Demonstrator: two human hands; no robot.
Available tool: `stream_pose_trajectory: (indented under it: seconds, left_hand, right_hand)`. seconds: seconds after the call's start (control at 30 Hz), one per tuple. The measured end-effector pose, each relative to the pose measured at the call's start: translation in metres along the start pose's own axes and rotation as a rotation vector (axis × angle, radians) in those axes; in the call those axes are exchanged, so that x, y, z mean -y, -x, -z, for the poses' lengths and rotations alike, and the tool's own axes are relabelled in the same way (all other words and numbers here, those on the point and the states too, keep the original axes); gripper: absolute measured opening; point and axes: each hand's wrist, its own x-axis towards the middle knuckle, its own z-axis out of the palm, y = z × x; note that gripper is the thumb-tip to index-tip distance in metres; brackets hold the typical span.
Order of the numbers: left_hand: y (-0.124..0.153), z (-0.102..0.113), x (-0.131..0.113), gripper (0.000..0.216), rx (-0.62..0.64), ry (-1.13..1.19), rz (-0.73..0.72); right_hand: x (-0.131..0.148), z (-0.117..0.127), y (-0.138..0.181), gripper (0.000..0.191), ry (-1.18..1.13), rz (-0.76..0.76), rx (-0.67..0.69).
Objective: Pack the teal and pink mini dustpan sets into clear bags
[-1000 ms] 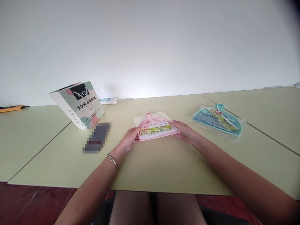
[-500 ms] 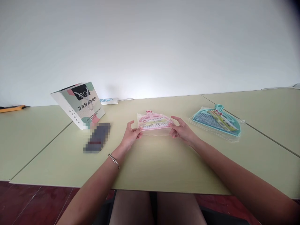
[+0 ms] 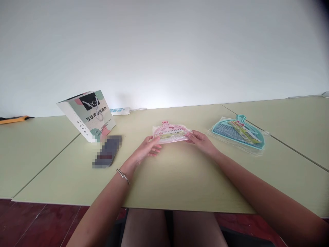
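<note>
A pink mini dustpan-and-brush set in a clear bag (image 3: 171, 132) lies nearly flat on the pale green table (image 3: 180, 178), in the middle. My left hand (image 3: 147, 148) grips its left edge with the fingers curled. At the set's right edge, my right hand (image 3: 202, 141) pinches it. A bracelet sits on my left wrist.
A teal dustpan-and-brush set in a clear bag (image 3: 238, 132) lies to the right. A printed paper gift bag (image 3: 88, 115) lies tilted at the left, with a dark blurred flat object (image 3: 107, 156) in front of it. A white power strip (image 3: 119, 110) rests by the wall.
The pink set was held tilted up toward me with its label showing; both hands have lowered it away from me, and it now lies nearly flat on the table.
</note>
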Motion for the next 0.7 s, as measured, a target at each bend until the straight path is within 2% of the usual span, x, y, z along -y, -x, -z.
stream_pose_trajectory:
  seconds: [0.07, 0.13, 0.17, 0.3, 0.4, 0.47, 0.53, 0.6, 0.67, 0.7]
  left_hand:
    - [0.002, -0.003, 0.003, 0.097, 0.059, -0.055, -0.036]
    - [0.001, -0.007, 0.006, 0.118, 0.022, -0.082, -0.101]
    - [0.000, -0.009, 0.008, 0.120, -0.025, -0.082, -0.135]
    - [-0.004, -0.013, 0.008, 0.098, -0.191, -0.033, -0.224]
    - [-0.004, -0.012, 0.004, 0.075, -0.159, -0.014, -0.272]
    - [-0.004, -0.009, 0.002, 0.053, -0.106, -0.007, -0.296]
    - [-0.005, -0.007, 0.002, 0.041, -0.086, 0.002, -0.311]
    - [-0.007, -0.005, 0.005, 0.039, -0.080, 0.000, -0.325]
    - [-0.010, -0.005, 0.009, 0.041, -0.047, -0.007, -0.347]
    - [-0.011, -0.006, 0.010, 0.043, -0.020, -0.010, -0.357]
  right_hand:
    - [0.000, -0.003, -0.001, 0.033, -0.059, 0.017, -0.051]
    - [0.002, -0.006, 0.001, 0.034, -0.090, 0.051, -0.073]
    - [0.003, -0.007, 0.002, 0.033, -0.103, 0.071, -0.088]
    - [0.009, -0.012, 0.006, 0.021, -0.145, 0.123, -0.219]
    - [0.012, -0.013, 0.008, 0.022, -0.164, 0.128, -0.268]
    - [0.013, -0.012, 0.010, 0.035, -0.174, 0.119, -0.243]
    - [0.014, -0.011, 0.011, 0.064, -0.191, 0.106, -0.194]
    - [0.013, -0.010, 0.011, 0.095, -0.225, 0.079, -0.145]
    - [0.011, -0.009, 0.009, 0.106, -0.274, 0.028, -0.094]
    - [0.010, -0.008, 0.008, 0.100, -0.296, 0.003, -0.056]
